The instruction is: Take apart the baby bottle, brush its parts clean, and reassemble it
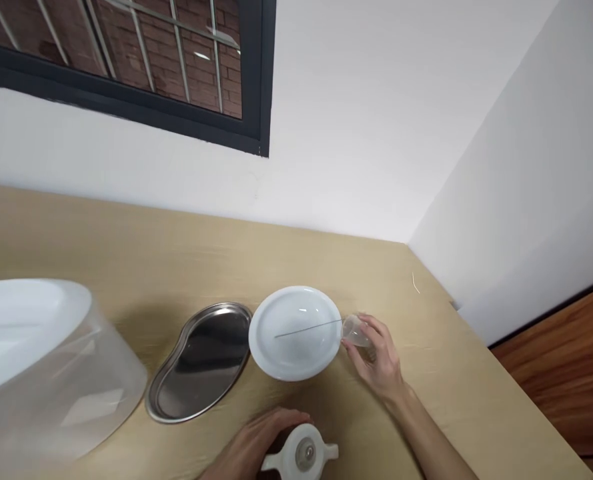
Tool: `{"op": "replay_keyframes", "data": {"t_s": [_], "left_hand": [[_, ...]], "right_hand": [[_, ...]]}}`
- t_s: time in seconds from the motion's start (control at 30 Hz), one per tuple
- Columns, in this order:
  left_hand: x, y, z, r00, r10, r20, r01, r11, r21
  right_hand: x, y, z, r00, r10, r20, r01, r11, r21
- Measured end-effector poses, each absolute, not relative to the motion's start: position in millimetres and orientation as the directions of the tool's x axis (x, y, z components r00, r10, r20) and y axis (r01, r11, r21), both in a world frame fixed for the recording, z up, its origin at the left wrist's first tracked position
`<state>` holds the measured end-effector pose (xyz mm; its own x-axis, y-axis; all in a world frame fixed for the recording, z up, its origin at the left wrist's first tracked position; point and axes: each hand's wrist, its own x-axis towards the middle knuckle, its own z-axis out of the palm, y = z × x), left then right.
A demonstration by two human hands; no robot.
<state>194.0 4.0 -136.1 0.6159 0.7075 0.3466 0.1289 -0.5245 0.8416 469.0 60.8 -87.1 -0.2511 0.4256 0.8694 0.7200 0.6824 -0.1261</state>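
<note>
My right hand (379,360) holds a small clear plastic cup (356,331) between thumb and fingers, tipped toward the right rim of a white bowl (296,363). A thin dark rod (306,329) stretches across the bowl, its right end at the mouth of the cup. At the bottom of the view, my left hand (261,443) is curled against a white piece with two side lugs (303,457) and a clear round centre. That piece's lower part is hidden, and so are most of my left fingers.
A kidney-shaped steel tray (201,373) lies left of the bowl. Farther left stands a large translucent white tub (71,373). A short pale strip (415,283) lies near the table's (176,247) far right corner. White walls and a barred window (126,53) border the table.
</note>
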Motion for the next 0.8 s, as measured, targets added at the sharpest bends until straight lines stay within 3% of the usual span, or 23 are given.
{"op": "replay_keyframes", "data": {"t_s": [0.2, 0.43, 0.6, 0.8], "left_hand": [[199, -1, -106, 0.607, 0.717, 0.343, 0.195, -0.553, 0.810], [199, -3, -107, 0.618, 0.715, 0.327, 0.195, -0.542, 0.817], [199, -1, -112, 0.618, 0.699, 0.360, 0.154, -0.557, 0.816], [198, -2, -111, 0.630, 0.699, 0.339, 0.163, -0.546, 0.822]], "right_hand": [[448, 48, -88, -0.267, 0.589, 0.763, 0.666, 0.685, -0.295], [430, 43, -86, -0.286, 0.745, 0.603, 0.648, 0.613, -0.451], [428, 48, -63, -0.355, 0.849, 0.392, 0.696, 0.519, -0.496], [421, 61, -38, -0.428, 0.896, 0.117, 0.777, 0.431, -0.458]]}}
